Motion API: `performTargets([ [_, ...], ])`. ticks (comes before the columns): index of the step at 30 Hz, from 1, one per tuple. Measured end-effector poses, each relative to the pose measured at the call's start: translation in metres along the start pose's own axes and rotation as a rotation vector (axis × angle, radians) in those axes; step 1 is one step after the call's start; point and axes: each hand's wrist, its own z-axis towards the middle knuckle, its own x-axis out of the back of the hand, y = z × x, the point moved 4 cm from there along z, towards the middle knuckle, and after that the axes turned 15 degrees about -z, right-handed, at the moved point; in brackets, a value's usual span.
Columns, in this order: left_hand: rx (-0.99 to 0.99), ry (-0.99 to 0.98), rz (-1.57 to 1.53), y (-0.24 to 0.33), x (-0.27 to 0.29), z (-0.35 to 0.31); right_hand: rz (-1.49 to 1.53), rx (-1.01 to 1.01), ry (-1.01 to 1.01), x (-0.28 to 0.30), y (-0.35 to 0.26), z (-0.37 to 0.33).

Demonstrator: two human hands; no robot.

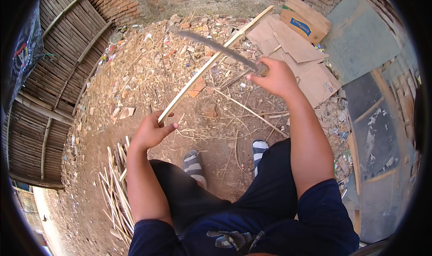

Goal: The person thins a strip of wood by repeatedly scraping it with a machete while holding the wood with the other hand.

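A long bamboo strip point(211, 65) slants over the littered dirt ground point(148, 80), from the flattened cardboard point(297, 49) down to the left hand point(150, 131), whose fingers close around its lower end. The right hand point(275, 78) is wrapped on the handle of a dark blade point(216, 47), raised just above the strip. Thin cut slats point(116, 184) lie beside the left leg.

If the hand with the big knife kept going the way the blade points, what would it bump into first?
Probably the long bamboo strip held by the left hand. The right hand aims its blade across that strip, though depth is hard to judge here.
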Motion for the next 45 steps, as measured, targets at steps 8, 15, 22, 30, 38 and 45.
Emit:
performTargets([
  [8, -0.017, -0.069, -0.066, -0.018, 0.011, 0.0, -0.022, 0.051, -0.072, 0.004, -0.005, -0.004],
  [15, -0.024, -0.041, -0.01, -0.01, 0.01, -0.002, 0.005, -0.096, 0.112, 0.004, 0.058, 0.003],
  [22, -0.009, 0.032, -0.032, -0.007, 0.013, -0.008, 0.102, 0.017, -0.081, 0.004, -0.013, -0.008],
  [30, -0.034, -0.007, -0.047, -0.028, 0.034, -0.022, -0.063, 0.102, 0.097, 0.008, -0.008, -0.006],
  [38, 0.071, 0.005, -0.074, -0.038, 0.049, -0.041, -0.002, -0.058, 0.201, 0.024, 0.005, -0.004],
  [45, -0.011, -0.016, -0.112, -0.041, 0.055, -0.053, -0.112, 0.264, 0.275, 0.036, -0.074, -0.02],
])
